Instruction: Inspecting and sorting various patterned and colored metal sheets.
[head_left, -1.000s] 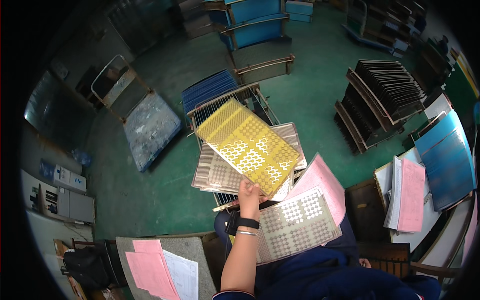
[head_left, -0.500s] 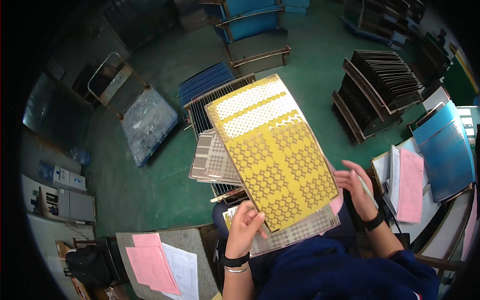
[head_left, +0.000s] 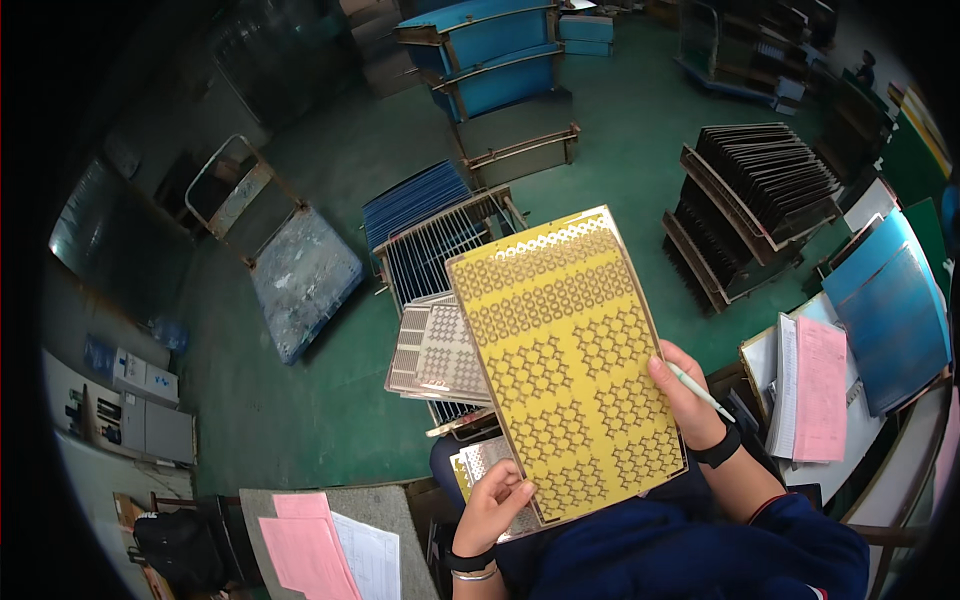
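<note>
Yellow patterned sheet (head_left: 565, 365), gripped by both hands (head_left: 492, 508) (head_left: 688, 396), hides the grey sheets (head_left: 437, 352) below.

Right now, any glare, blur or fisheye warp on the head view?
Head view: lighting even, no strong glare on the yellow patterned sheet, its pattern sharp; both hands, left and right, crisp. Fisheye bends the racks near the rim; black vignette fills the corners; left edge dim.

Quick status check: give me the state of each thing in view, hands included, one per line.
yellow patterned sheet: held up flat, gripped at both side edges
left hand: gripping the sheet's lower left edge
right hand: on the sheet's right edge, a pen between its fingers
grey patterned sheets: stacked behind the yellow sheet, partly covered
pink paper: lying flat on a stack
</note>
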